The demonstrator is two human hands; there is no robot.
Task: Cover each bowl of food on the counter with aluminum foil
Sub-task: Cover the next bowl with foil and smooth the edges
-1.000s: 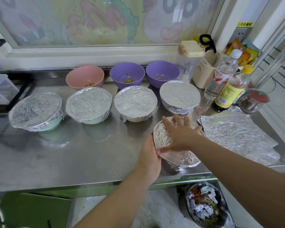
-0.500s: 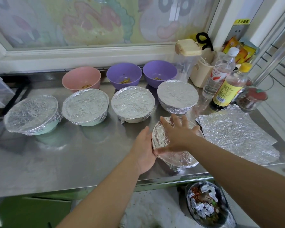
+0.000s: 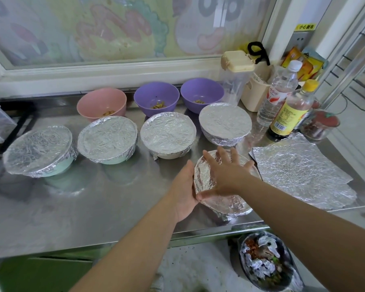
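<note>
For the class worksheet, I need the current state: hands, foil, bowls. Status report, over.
Left hand and right hand open, pressing foil onto the near bowl. Pink bowl and two purple bowls uncovered at back. Spare foil sheet at right, nothing blocking.

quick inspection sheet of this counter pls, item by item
surface: steel counter, reflective.
job's things: row of four foil-covered bowls; fifth bowl foil-topped, under the hands; pink bowl and two purple bowls at the back uncovered, food inside; spare foil sheets at right.
clutter: water bottle, sauce bottle, lidded plastic container, jar.
hands: left hand flat against the fifth bowl's side; right hand spread on its foil.
cables: black looped cord by the wall.
surroundings: painted window; bin with foil scraps below.
</note>
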